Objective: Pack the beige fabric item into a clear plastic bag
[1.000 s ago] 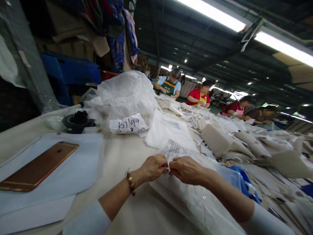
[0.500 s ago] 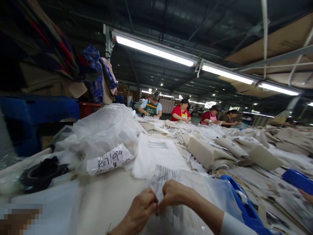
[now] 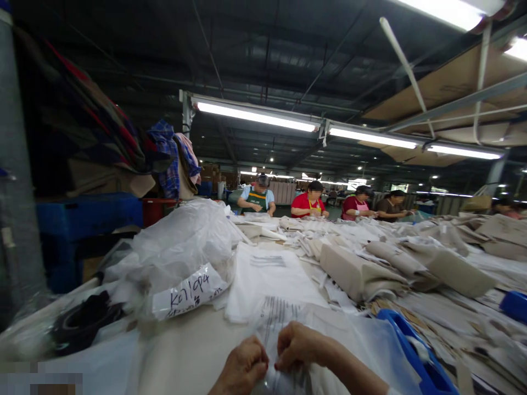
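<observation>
A clear plastic bag (image 3: 349, 343) with lines of dark print lies at the front of the table. Both hands pinch it close together at its near left part. My left hand (image 3: 244, 365) has its fingers closed on the plastic. Just to its right, my right hand (image 3: 298, 346) is bent at the wrist and grips the same bag with thumb and fingers. The pinched edge itself is partly hidden by the fingers. Beyond the hands lies a flat stack of white printed plastic bags (image 3: 274, 280).
To the left sits a bulging clear sack (image 3: 185, 236) with a handwritten label, beside a dark round item (image 3: 86, 323). At right are a blue plastic tool (image 3: 411, 351) and heaps of folded beige fabric pieces (image 3: 358, 271). Several co-workers (image 3: 257, 200) work across the table.
The camera has tilted up, so the scene sits lower in view. My hands have drawn slightly apart and still hold the bag.
</observation>
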The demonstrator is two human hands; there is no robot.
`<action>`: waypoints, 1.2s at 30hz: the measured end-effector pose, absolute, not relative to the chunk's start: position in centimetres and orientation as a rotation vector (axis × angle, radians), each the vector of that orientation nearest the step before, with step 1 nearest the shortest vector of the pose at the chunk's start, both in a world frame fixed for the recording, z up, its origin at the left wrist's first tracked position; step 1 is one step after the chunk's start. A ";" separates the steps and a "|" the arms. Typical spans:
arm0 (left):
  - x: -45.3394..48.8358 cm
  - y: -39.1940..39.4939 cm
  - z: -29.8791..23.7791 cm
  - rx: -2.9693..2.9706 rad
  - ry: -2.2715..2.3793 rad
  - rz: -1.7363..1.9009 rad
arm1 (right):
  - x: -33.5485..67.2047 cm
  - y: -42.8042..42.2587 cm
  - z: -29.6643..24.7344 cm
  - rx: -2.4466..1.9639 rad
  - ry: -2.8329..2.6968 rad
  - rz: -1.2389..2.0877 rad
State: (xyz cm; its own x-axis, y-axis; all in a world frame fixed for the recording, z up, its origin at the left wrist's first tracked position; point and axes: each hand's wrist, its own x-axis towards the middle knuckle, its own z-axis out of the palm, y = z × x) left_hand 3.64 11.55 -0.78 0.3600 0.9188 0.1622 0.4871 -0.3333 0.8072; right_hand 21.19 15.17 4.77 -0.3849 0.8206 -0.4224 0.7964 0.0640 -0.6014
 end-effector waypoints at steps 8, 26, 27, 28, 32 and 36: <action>3.7 11.6 -0.6 2.121 1.275 0.796 | 24.5 15.0 4.1 -1.778 -2.226 0.431; 1.2 6.9 -5.4 2.393 1.847 1.090 | 34.1 10.1 0.1 -1.787 -1.800 0.966; 1.3 6.0 -6.2 2.462 1.786 1.039 | 33.9 9.3 -0.1 -1.764 -1.769 1.018; 1.3 5.3 -6.7 2.526 1.729 0.976 | 33.7 8.6 -0.3 -1.747 -1.737 1.064; -0.2 4.8 -5.8 2.590 1.676 0.840 | 34.0 6.4 -1.0 -1.733 -1.611 1.136; -1.3 2.6 -3.0 2.742 1.619 1.126 | 35.3 2.8 -1.5 -1.711 -1.498 1.063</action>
